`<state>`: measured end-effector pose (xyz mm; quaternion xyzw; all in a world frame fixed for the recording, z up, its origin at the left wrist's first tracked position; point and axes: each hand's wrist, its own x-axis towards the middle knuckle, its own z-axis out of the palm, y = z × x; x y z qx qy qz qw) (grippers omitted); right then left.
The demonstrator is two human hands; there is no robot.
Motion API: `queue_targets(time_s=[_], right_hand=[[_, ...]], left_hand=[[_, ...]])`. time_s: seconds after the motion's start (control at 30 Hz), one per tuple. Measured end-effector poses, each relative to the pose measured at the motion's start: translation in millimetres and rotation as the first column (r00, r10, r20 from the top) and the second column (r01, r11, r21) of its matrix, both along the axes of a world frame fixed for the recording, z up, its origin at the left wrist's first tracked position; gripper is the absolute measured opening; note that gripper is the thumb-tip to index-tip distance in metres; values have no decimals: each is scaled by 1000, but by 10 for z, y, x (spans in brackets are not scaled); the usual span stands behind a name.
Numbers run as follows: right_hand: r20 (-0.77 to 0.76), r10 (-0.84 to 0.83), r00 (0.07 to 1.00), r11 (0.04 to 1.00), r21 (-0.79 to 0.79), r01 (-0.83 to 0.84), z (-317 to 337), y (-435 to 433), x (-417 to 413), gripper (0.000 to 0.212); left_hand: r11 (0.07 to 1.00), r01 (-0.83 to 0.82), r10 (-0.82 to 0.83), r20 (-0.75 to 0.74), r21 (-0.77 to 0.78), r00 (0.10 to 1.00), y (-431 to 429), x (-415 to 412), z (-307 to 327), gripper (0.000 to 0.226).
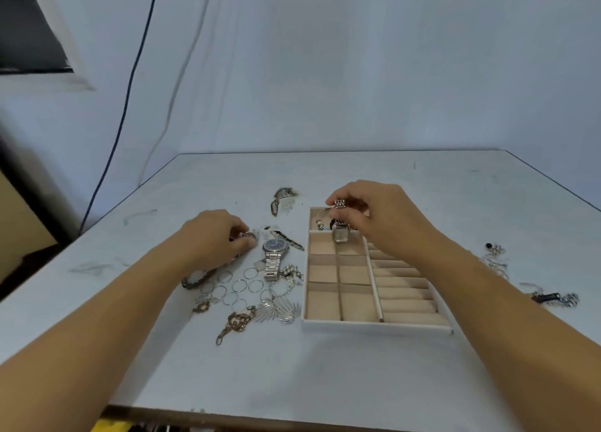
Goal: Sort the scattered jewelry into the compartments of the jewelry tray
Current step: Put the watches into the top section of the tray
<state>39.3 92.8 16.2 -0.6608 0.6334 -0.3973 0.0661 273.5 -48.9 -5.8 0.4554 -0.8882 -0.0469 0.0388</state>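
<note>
While the right hand (pixel 367 214) pinches a dangling square-faced watch (pixel 340 235) above the tray (pixel 374 328), the left hand (pixel 218 236) pinches a small metal piece (pixel 249 235).

White jewelry tray (pixel 374 327) lies flat; a square-faced watch (pixel 340 235) dangles over its far end; wristwatch (pixel 274 248), hoops (pixel 239 285) and chains (pixel 235 322) lie left.

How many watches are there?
2: a round blue-faced watch lying on the table left of the tray, and a square watch dangling from the right hand over the tray. More may be hidden.

Room nearside; jewelry clutter (pixel 272 264) left, perhaps tangled.
</note>
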Motion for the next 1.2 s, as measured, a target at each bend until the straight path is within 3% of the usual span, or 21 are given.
queue_targets(time_s=[0.2, 0.37, 0.5, 0.73, 0.83, 0.97, 1.2], right_hand=[[47, -39, 998, 997, -63, 42, -106, 7, -37, 15], [77, -50, 996, 994, -93, 57, -132, 32, -119, 14], [114, -75, 991, 990, -107, 87, -95, 86, -231, 15], [128, -134, 983, 986, -84, 145, -50, 128, -430, 15], [129, -144, 981, 985, -73, 154, -79, 136, -481, 15], [137, -145, 980, 986, -65, 155, -124, 145, -539, 15], [117, -119, 986, 990, -64, 127, -159, 151, -572, 16]], left_hand=[[997, -43, 43, -7, -62, 999, -17, -108, -80, 26], [997, -68, 59, -190, -43, 980, -16, -130, -71, 17], [998, 12, 17, -456, 60, 890, 27, -163, 107, 12], [981, 169, -52, -717, 93, 695, 235, -552, 388, 13], [964, 235, -65, -748, 123, 660, 242, -757, 355, 17], [951, 267, -77, -722, 153, 688, 183, -946, 247, 20], [953, 246, -117, -534, 178, 837, 118, -1055, 168, 15]])
